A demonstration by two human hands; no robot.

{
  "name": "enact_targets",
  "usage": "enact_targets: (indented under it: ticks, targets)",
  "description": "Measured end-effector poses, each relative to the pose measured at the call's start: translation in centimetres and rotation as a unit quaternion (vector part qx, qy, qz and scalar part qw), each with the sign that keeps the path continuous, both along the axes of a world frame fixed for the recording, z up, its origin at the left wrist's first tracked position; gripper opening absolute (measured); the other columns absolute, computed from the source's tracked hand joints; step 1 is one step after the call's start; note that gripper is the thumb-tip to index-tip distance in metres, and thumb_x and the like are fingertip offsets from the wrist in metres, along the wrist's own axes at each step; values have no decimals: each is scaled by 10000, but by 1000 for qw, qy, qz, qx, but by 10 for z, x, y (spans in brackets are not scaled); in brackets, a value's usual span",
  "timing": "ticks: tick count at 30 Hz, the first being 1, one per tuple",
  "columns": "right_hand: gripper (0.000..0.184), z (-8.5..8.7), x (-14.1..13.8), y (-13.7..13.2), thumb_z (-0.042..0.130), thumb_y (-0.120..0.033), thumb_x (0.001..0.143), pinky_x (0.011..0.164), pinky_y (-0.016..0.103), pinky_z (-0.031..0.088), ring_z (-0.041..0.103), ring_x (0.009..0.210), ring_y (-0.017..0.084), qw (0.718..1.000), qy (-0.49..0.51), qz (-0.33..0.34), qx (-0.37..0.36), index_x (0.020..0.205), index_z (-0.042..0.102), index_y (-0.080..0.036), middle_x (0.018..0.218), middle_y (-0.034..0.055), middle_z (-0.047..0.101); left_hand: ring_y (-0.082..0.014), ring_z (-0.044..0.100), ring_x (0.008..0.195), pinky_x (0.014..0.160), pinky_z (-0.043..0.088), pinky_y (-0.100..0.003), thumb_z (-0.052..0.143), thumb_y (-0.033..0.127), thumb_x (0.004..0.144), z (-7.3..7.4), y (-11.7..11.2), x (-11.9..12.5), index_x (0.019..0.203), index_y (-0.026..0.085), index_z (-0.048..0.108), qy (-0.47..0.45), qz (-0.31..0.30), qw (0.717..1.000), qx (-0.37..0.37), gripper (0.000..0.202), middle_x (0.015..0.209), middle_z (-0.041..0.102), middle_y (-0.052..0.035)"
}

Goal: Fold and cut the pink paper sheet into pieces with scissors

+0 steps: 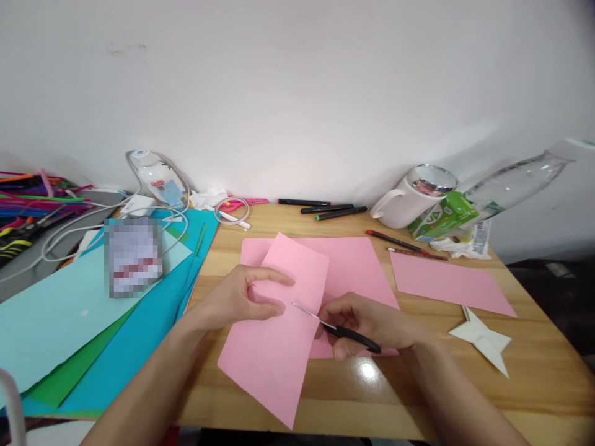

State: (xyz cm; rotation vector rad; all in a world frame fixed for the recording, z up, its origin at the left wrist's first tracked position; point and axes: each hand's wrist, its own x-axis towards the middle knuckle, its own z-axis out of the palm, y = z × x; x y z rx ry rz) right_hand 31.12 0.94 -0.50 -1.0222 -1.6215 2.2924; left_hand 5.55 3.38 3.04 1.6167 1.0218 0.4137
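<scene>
My left hand (pixel 242 297) pinches a folded pink paper sheet (pixel 279 328) held tilted above the wooden table, thumb and fingers closed on its upper part. My right hand (pixel 367 325) is closed round the black handles of a pair of scissors (pixel 334 325). The thin blades point left into the right edge of that pink sheet. A second pink sheet (pixel 353 260) lies flat on the table beneath both hands.
Another pink sheet (pixel 446 282) and a white folded paper star (pixel 483 337) lie at right. Blue and green papers (pixel 93 334) cover the left. Markers (pixel 325 209), a white mug (pixel 409 195), a green carton (pixel 441 214), a lying bottle (pixel 515 179) and cables (pixel 158 217) line the wall.
</scene>
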Motion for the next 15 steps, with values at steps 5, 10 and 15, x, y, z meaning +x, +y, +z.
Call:
enact_targets:
  ticks: [5, 10, 15]
  targets:
    - [388, 2, 0, -1, 777, -401, 616, 443, 189, 289, 428, 481, 66, 1000, -14, 5, 2, 891, 643, -163, 626, -40, 559, -199, 632, 969, 709, 531, -200, 681, 266, 702, 0, 0, 0, 1058, 240, 646, -1, -2, 1000, 0, 358, 1181, 624, -23]
    - [388, 3, -1, -1, 777, -406, 612, 424, 185, 281, 392, 427, 49, 1000, -15, -1, -6, 881, 645, -158, 564, -57, 544, -214, 621, 999, 707, 538, -207, 683, 262, 693, 1, 0, -1, 1053, 234, 649, -1, -4, 1000, 4, 363, 1179, 626, -30]
    - [381, 2, -1, -1, 776, -398, 617, 424, 184, 293, 408, 439, 54, 1000, -17, -4, 6, 885, 653, -157, 582, -47, 559, -218, 607, 1027, 717, 535, -199, 685, 255, 692, 1, -1, 0, 1045, 232, 653, 0, -3, 1000, 8, 356, 1178, 627, -27]
